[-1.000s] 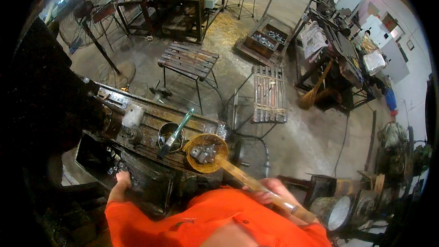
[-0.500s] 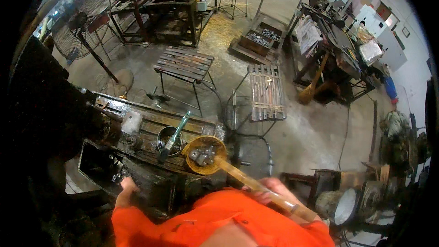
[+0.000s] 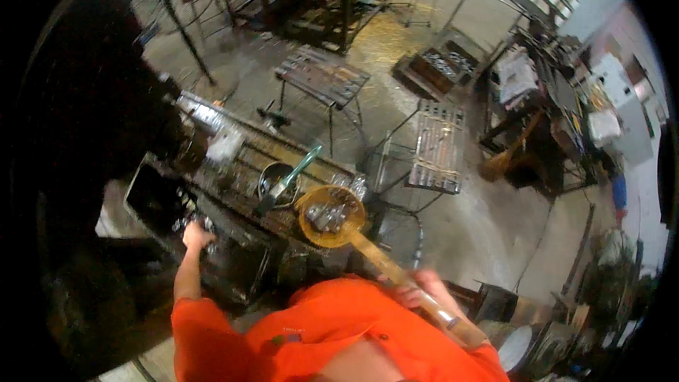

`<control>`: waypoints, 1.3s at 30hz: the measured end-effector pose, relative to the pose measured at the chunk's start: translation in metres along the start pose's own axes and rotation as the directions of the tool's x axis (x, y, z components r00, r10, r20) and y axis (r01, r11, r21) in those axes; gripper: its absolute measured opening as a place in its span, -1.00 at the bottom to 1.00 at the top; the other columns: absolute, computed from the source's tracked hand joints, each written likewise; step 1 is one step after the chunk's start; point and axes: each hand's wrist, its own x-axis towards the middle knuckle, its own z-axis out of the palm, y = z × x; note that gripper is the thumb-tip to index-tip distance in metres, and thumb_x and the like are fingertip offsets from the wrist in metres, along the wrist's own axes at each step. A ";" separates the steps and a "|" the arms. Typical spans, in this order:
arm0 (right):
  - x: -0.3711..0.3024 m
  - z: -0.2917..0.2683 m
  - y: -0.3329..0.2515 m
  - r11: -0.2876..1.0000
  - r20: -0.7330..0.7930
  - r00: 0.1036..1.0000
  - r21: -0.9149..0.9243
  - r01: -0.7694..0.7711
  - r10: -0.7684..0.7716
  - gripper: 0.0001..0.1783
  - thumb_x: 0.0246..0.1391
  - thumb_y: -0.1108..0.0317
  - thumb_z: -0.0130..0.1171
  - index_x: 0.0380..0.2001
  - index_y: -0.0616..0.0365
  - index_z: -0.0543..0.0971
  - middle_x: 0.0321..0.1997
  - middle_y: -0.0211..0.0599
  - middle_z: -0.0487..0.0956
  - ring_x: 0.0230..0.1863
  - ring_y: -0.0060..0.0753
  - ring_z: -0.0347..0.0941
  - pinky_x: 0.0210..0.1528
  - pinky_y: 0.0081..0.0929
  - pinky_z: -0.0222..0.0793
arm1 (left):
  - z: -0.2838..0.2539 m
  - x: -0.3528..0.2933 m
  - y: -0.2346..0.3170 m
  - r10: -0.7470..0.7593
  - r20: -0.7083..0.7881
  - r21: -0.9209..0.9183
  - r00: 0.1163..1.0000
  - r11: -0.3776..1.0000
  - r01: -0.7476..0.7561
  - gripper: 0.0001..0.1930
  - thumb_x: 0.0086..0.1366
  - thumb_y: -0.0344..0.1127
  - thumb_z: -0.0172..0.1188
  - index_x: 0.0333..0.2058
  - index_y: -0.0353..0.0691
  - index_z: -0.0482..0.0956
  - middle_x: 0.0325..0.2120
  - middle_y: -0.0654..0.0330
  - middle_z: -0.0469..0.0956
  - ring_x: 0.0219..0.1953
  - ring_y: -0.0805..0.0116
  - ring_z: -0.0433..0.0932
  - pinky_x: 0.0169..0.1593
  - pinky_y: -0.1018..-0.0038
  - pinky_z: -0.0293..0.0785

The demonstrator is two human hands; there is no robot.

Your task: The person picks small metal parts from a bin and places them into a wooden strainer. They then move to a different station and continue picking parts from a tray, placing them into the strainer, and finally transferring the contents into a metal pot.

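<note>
My right hand (image 3: 426, 288) is closed around the wooden handle (image 3: 378, 258) of a long-handled scoop. Its round yellow bowl (image 3: 304, 230) rests at or just above the near edge of the machine bed, with several grey metal parts (image 3: 329, 216) inside. On the left, my left hand (image 3: 198, 235) reaches down into a dark metal bin (image 3: 138, 182), at some shiny metal pieces (image 3: 185, 201). Its fingers are blurred and partly hidden, so their grip does not show. Between the hands, a brush (image 3: 300, 170) with a green handle lies across a round can (image 3: 265, 180).
The oily, slotted machine bed (image 3: 244, 155) runs behind the bin and scoop. Beyond it stand two slatted stools (image 3: 318, 78) (image 3: 438, 145). A wooden crate of metal parts (image 3: 431, 71) sits on the floor. A cluttered workbench (image 3: 559, 92) and a broom (image 3: 506, 159) are at the right.
The view has shifted, so the surroundings sit lower and further right. My left hand stays at the metal pieces in the bin; my right hand keeps its hold on the scoop.
</note>
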 end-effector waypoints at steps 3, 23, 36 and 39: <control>-0.002 0.025 -0.001 0.990 -0.086 0.996 -0.143 0.018 -0.031 -0.30 -0.13 0.23 -0.06 0.11 0.31 0.09 -0.54 -0.41 0.23 -0.67 -0.69 0.11 -0.69 -0.75 0.03 | -0.022 -0.028 0.000 -0.155 -0.137 -0.380 0.978 0.920 0.093 -0.29 -0.38 -0.19 0.38 -0.13 -0.31 0.45 -0.33 0.08 0.54 -0.28 0.22 0.52 -0.23 0.35 0.43; 0.005 0.058 -0.004 0.980 -0.101 0.995 -0.199 0.001 -0.022 -0.28 -0.24 0.33 -0.04 0.07 0.37 0.09 -0.56 -0.49 0.17 -0.67 -0.70 0.09 -0.69 -0.75 0.06 | -0.024 -0.191 0.263 0.863 -0.220 0.185 0.455 0.495 -0.849 -0.32 -0.42 0.08 0.38 -0.18 0.04 0.50 -0.28 0.00 0.38 -0.14 0.10 0.40 0.11 0.08 0.09; 0.000 0.068 -0.005 0.985 -0.188 0.977 -0.154 0.074 -0.102 -0.39 -0.12 0.32 -0.17 0.05 0.38 0.11 -0.59 -0.48 0.18 -0.69 -0.70 0.09 -0.71 -0.71 0.04 | -0.060 -0.138 0.139 0.430 -0.744 -0.305 0.511 0.463 -0.833 -0.63 -0.12 -0.26 0.28 -0.26 -0.19 0.52 -0.44 0.05 0.51 -0.35 0.19 0.50 -0.04 0.30 0.31; 0.001 0.069 -0.003 0.986 -0.221 0.969 -0.150 0.073 -0.106 -0.35 -0.11 0.27 -0.15 0.06 0.41 0.11 -0.59 -0.48 0.19 -0.71 -0.71 0.11 -0.72 -0.72 0.06 | -0.070 -0.108 0.060 0.048 -0.544 -0.628 0.838 0.639 -0.444 -0.70 -0.05 -0.35 0.16 -0.26 -0.24 0.51 -0.59 0.04 0.51 -0.56 0.20 0.50 -0.27 0.36 0.40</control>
